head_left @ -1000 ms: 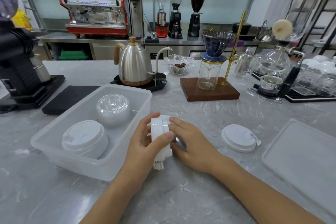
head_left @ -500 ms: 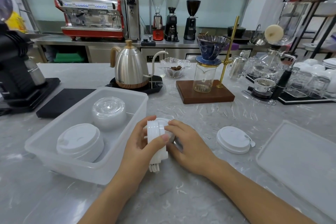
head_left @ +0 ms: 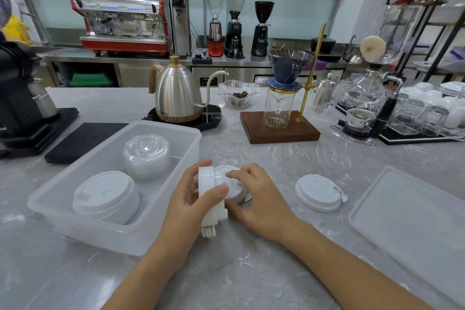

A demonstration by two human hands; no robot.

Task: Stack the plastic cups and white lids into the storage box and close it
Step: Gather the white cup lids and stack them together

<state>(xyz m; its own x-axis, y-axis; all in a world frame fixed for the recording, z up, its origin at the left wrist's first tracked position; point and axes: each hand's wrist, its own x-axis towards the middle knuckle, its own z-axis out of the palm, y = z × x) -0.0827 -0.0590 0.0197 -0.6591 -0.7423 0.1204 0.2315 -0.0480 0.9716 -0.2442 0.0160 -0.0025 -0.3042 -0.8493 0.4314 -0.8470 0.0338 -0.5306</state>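
A translucent storage box (head_left: 161, 231) stands open at the left. Inside it lie a stack of white lids (head_left: 105, 196) at the front and a stack of clear plastic cups (head_left: 147, 158) behind. Just right of the box, my left hand (head_left: 193, 199) grips a stack of white lids (head_left: 208, 184) held on edge on the counter. My right hand (head_left: 256, 199) presses against that stack from the right, fingers over one lid (head_left: 232, 181). A single white lid (head_left: 318, 192) lies flat further right. The box's lid (head_left: 412, 224) rests on the counter at the far right.
Behind the box sit a black mat (head_left: 83, 139), a steel kettle (head_left: 176, 94) on its base, a glass dish (head_left: 237, 94) and a pour-over stand (head_left: 281, 128). A grinder (head_left: 20, 98) stands at the far left; glassware (head_left: 412, 116) crowds the back right.
Both hands stay on the upright lid stack beside the box; the view has shifted slightly. The box contents and the loose lid have not moved.
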